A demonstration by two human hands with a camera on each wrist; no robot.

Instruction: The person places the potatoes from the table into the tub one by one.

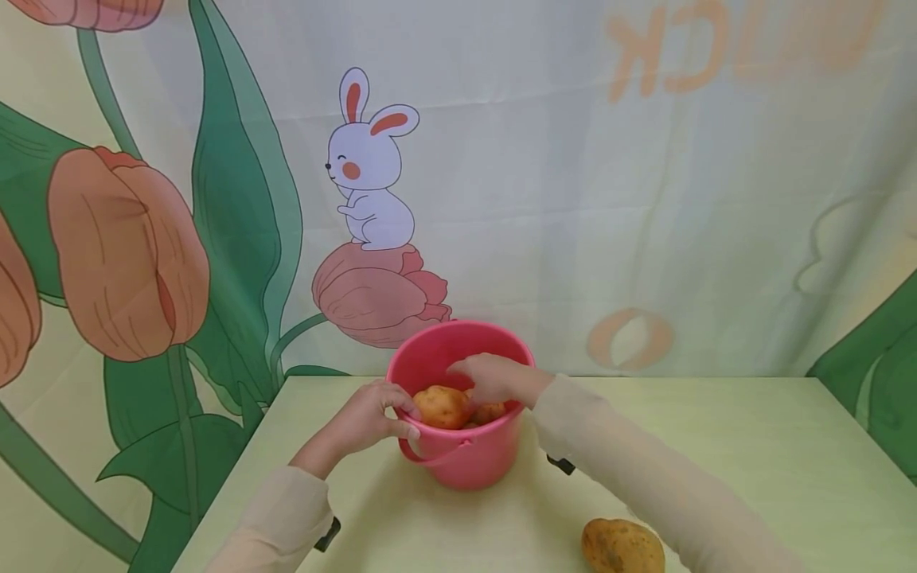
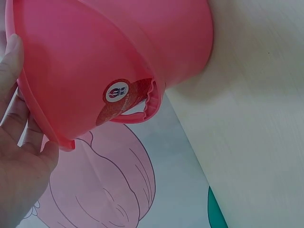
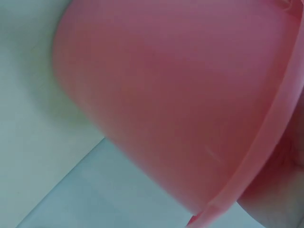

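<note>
A pink bucket stands upright on the table, with several potatoes inside. One large potato lies high at the bucket's left, and part of another potato shows beside it. My left hand grips the bucket's left rim, thumb outside near the handle. In the left wrist view, the left hand's fingers lie along that rim. My right hand reaches over the right rim into the bucket, above the potatoes. Its fingertips are partly hidden, so whether it holds a potato cannot be told.
Another potato lies on the pale table near the front, beside my right sleeve. The bucket's handle hangs down at its front. Behind the table hangs a printed curtain with a rabbit and tulips.
</note>
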